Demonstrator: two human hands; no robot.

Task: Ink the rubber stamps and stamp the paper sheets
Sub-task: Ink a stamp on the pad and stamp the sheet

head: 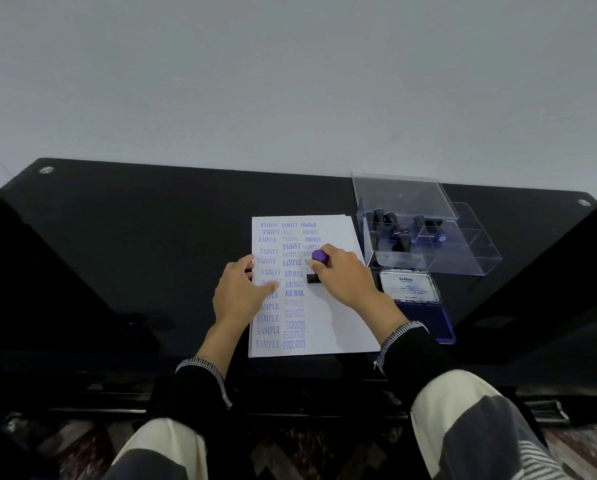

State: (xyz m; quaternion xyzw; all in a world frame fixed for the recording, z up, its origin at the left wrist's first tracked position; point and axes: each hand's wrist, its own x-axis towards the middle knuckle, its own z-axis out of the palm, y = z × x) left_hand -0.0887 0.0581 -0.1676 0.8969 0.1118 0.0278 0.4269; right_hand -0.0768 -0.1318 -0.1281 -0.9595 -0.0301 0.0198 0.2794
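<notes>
**Stamp pressed on the sheet**

Our right hand (345, 275) gripped the purple-topped black rubber stamp (318, 267), its base on the white stamped paper sheet (338, 327), mid-table. Our left hand (243, 292) lay flat, fingers relaxed, on the sheet's left edge.

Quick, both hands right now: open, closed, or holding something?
Left hand: open, fingers flat on the paper.
Right hand: gripping the stamp, pressed to the paper.

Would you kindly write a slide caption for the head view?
Right hand presses a purple-topped stamp onto the paper sheet while the left hand steadies it.
</notes>
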